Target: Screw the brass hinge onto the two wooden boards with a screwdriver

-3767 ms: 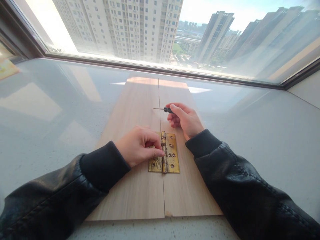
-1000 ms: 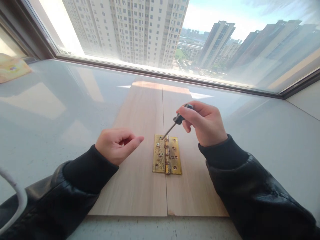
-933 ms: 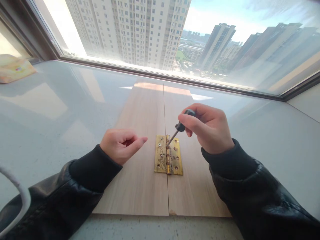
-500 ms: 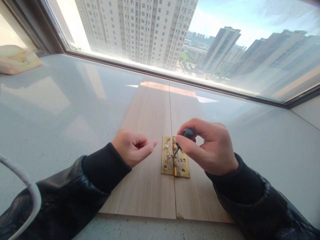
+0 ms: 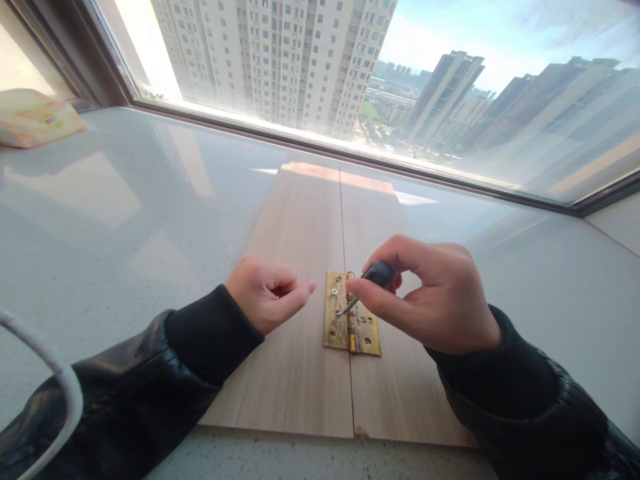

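Observation:
My right hand (image 5: 435, 293) is closed on the black handle of a screwdriver (image 5: 379, 273). Its slim metal shaft slants down to the left, and the tip sits at a hole in the left leaf of a worn brass hinge (image 5: 369, 330). Across the seam between a left wooden board (image 5: 285, 373) and a right wooden board (image 5: 395, 393) lies the hinge, opened flat. One cross-head screw (image 5: 335, 292) shows in the left leaf above the tip. Left of the hinge, my left hand (image 5: 267, 293) rests curled on the board; whatever its fingers may hold is hidden.
The boards lie on a pale speckled sill (image 5: 210, 220) below a window frame (image 5: 280, 139). A white cable (image 5: 70, 380) curves past my left sleeve. A yellowish soft pack (image 5: 40, 120) lies in the far left corner.
My right hand has shifted slightly right and tilted the screwdriver lower, its tip remaining at the left leaf. My left hand keeps almost the same place.

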A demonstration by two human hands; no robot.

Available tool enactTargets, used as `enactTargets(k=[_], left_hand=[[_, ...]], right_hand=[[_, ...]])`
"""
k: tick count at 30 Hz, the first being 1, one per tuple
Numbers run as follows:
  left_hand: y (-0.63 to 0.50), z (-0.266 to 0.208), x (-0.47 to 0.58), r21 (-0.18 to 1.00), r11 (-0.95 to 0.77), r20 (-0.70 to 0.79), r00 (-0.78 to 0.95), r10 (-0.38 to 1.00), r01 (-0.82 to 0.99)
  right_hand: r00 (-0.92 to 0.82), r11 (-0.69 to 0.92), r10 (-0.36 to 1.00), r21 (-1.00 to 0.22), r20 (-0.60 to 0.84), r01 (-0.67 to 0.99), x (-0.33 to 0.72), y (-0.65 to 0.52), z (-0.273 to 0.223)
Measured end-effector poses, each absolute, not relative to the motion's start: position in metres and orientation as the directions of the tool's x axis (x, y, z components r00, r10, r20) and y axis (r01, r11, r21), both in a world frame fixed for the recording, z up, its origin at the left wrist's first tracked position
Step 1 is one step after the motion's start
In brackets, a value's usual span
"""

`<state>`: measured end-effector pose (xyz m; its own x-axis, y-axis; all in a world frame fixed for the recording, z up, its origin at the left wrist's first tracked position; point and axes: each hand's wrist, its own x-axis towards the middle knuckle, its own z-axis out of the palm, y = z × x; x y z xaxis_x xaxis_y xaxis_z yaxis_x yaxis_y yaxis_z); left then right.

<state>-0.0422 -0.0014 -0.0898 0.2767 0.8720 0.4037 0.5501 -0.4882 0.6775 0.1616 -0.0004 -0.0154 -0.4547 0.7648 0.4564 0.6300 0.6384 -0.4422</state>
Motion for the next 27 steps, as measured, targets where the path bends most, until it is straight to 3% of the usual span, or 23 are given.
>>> enactTargets(k=[21, 27], left_hand=[[-0.002, -0.089, -0.042, 0.693, -0.455, 0.359, 0.279, 0.891, 0.56], [-0.002, -0.088, -0.042, 0.686, -0.459, 0.355, 0.29, 0.889, 0.565]], right_hand=[[-0.53, 0.555, 0.815, -0.051, 0.235, 0.83, 0.166, -0.016, 0.008], [-0.593, 0.601, 0.798, -0.07, 0.108, 0.796, 0.172, -0.023, 0.016]])
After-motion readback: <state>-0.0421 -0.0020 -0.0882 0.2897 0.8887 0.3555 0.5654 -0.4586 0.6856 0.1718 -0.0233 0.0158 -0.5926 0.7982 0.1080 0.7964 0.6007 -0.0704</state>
